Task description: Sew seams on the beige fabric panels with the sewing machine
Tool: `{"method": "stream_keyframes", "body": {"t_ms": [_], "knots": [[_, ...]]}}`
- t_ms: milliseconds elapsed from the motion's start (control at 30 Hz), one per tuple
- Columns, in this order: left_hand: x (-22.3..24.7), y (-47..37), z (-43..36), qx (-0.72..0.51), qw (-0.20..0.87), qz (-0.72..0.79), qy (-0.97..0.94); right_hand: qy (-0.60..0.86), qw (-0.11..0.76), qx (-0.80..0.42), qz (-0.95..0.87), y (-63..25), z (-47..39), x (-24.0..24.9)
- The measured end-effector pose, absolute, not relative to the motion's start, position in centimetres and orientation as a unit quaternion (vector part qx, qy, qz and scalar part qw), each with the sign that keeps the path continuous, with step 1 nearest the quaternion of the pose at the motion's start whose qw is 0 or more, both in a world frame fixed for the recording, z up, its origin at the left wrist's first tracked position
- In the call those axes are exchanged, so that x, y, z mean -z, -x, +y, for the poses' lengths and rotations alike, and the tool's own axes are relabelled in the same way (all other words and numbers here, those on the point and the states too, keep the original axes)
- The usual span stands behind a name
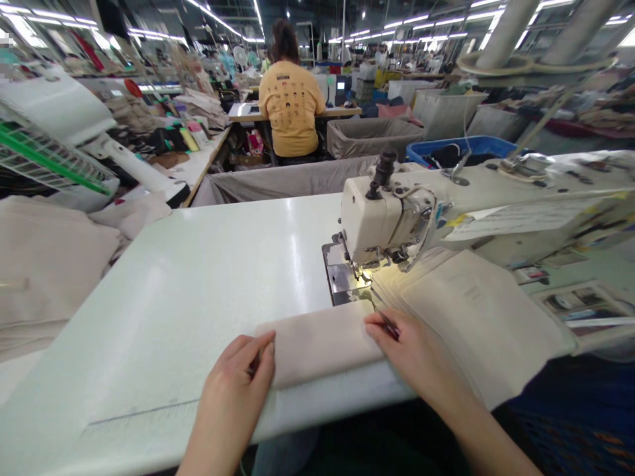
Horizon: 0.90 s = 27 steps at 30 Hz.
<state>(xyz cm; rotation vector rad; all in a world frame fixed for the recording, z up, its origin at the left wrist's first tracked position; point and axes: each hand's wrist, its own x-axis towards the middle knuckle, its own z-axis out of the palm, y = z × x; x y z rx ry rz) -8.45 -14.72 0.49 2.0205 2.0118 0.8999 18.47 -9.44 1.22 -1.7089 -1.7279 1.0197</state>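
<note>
A folded strip of beige fabric (322, 344) lies along the front edge of the pale table, just in front of the sewing machine (372, 218). My left hand (243, 370) pinches the strip's left end between thumb and fingers. At the strip's right end, my right hand (401, 337) is closed around a small dark pointed tool (388, 324), with thumb and fingertips touching the fabric. The tool's tip points toward the lit needle area. Beside my right hand, a stack of beige fabric pieces (476, 311) spreads under and right of the machine head.
More beige fabric (49, 264) is piled at the left, below a white lamp-like fixture (59, 106). A cloth-lined bin (278, 182) stands behind the table (213, 264). A person in a yellow shirt (290, 106) sits farther back. A blue basket (461, 149) is behind the machine.
</note>
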Motion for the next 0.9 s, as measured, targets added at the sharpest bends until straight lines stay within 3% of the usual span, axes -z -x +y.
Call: {"method": "stream_keyframes", "body": {"t_ms": [900], "knots": [[-0.05, 8.16, -15.3, -0.327, 0.066, 0.664, -0.669, 0.62, 0.271, -0.378, -0.632, -18.48, -9.27, -1.41]]}}
